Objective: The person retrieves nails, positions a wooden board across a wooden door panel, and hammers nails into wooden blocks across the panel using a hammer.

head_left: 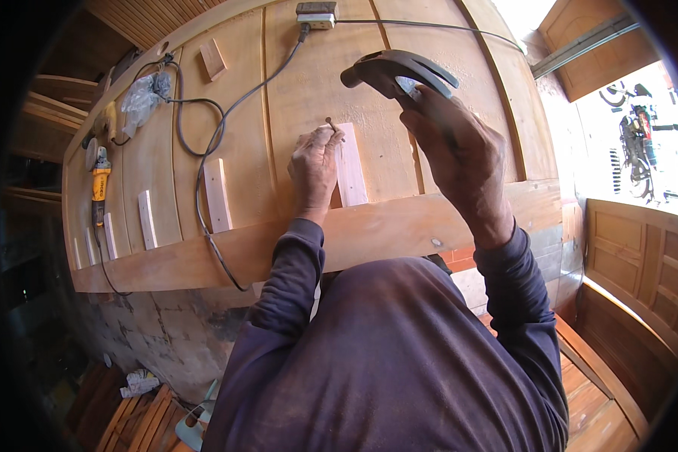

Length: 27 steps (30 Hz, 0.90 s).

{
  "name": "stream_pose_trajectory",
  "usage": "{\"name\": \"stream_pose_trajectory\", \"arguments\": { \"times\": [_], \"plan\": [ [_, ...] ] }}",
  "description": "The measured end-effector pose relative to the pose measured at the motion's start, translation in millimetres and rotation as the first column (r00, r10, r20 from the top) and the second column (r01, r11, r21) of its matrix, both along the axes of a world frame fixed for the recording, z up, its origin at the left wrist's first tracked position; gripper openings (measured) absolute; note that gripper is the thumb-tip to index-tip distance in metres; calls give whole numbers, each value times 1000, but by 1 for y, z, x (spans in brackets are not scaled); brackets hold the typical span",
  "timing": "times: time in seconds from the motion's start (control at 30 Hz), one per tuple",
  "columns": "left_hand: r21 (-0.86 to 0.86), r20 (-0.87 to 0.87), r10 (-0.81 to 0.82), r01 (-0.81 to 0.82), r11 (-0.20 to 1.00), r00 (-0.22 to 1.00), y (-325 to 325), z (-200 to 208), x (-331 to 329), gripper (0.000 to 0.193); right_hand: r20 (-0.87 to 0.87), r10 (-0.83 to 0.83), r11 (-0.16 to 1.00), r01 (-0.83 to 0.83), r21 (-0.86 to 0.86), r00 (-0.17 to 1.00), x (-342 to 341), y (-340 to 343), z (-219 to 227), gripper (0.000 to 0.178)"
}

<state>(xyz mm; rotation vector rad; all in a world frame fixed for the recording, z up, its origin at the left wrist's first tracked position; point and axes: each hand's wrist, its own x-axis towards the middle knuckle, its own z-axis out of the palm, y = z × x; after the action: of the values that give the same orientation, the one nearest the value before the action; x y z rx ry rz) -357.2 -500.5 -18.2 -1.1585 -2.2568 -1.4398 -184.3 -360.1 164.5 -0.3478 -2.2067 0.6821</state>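
My right hand [463, 154] grips a claw hammer [388, 73] by its handle, with the dark head raised above the wooden panel [233, 98]. At the middle of the panel, my left hand [314, 167] pinches a nail [328, 120] whose head sticks up past the fingertips. Those fingers rest at the upper left corner of a pale wooden strip [352, 167], which lies at the panel's near rail [407, 226]. The nail's point is hidden by the fingers.
More short strips [217, 194] stand along the rail to the left. A yellow angle grinder [100, 181], a plastic bag [141, 102] and a loose black cable [222, 124] lie on the left. A socket block [317, 15] sits at the far edge. Motorbikes [640, 143] stand outside, right.
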Motion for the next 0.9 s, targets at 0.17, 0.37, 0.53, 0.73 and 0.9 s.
{"name": "stream_pose_trajectory", "arguments": {
  "times": [0.17,0.37,0.53,0.73,0.9],
  "plan": [
    [-21,-16,14,-14,1000,1000,-1,1,1,12,-3,29,1000,-29,-4,1000,-1,1,1,19],
    [-24,-9,3,-3,1000,1000,-2,5,3,13,46,24,998,-27,61,999,-5,1,-3,21],
    [-5,-87,-35,35,999,996,-3,8,4,8,59,13,998,-16,58,998,-8,-1,-10,20],
    [74,150,-37,26,997,988,-4,-2,2,14,142,-1,997,11,-73,990,-2,-4,-8,25],
    [39,193,-58,51,998,979,-6,3,5,9,144,-10,997,20,-72,990,5,0,-8,25]
  ]
}}
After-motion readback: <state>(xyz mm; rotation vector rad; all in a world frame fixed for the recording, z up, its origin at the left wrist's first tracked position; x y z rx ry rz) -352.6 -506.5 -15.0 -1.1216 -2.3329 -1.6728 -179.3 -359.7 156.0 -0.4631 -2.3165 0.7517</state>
